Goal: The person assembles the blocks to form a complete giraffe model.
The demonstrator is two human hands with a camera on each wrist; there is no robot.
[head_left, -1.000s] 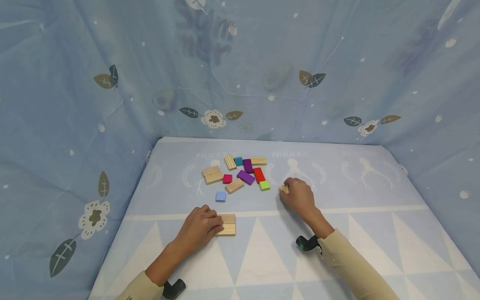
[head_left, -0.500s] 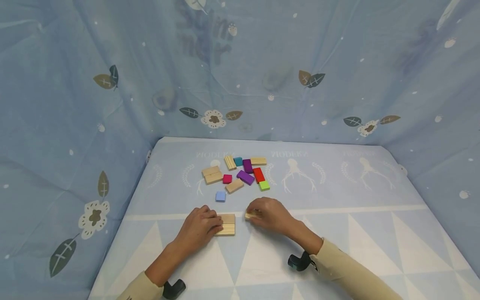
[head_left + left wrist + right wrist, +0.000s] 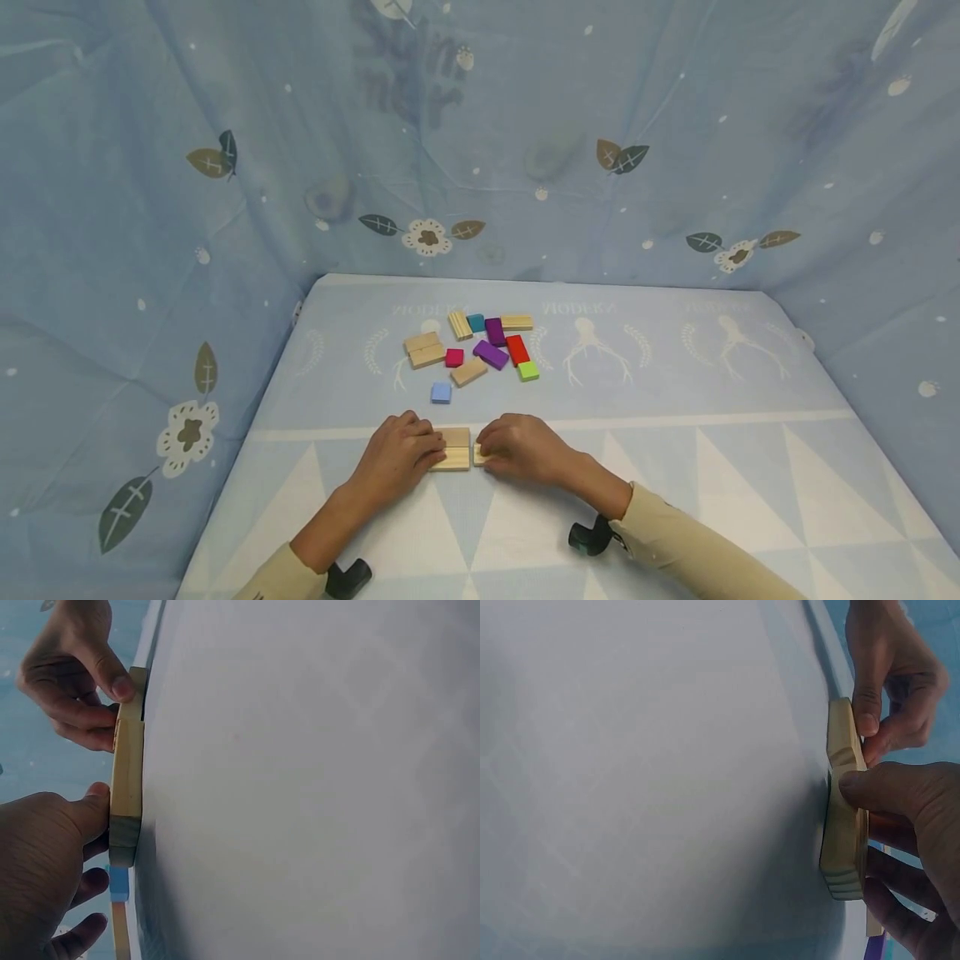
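Two plain wooden blocks (image 3: 458, 437) lie side by side in front of my left hand (image 3: 401, 454). In the left wrist view, that hand's thumb touches the top edge of the near wooden block (image 3: 127, 780), while its other visible fingers hang relaxed beyond the end. My right hand (image 3: 525, 450) pinches another wooden block (image 3: 842, 825), thumb on the near side and fingers behind. This held block is low by the table, in line with the near block, and a narrow gap shows between their ends in the head view. My right fingers cover most of it there.
Farther back on the table (image 3: 675, 358) lie several loose blocks: blue (image 3: 441, 393), crimson (image 3: 454, 358), purple (image 3: 491, 355), red (image 3: 517, 350), lime green (image 3: 528, 371), teal (image 3: 476, 322) and plain wooden ones (image 3: 469, 372). A patterned blue cloth (image 3: 540, 167) hangs around the back and sides.
My right hand has carried its wooden block leftward and toward me, from beyond the lime block to beside the pair's right end. The left hand has stayed in place.
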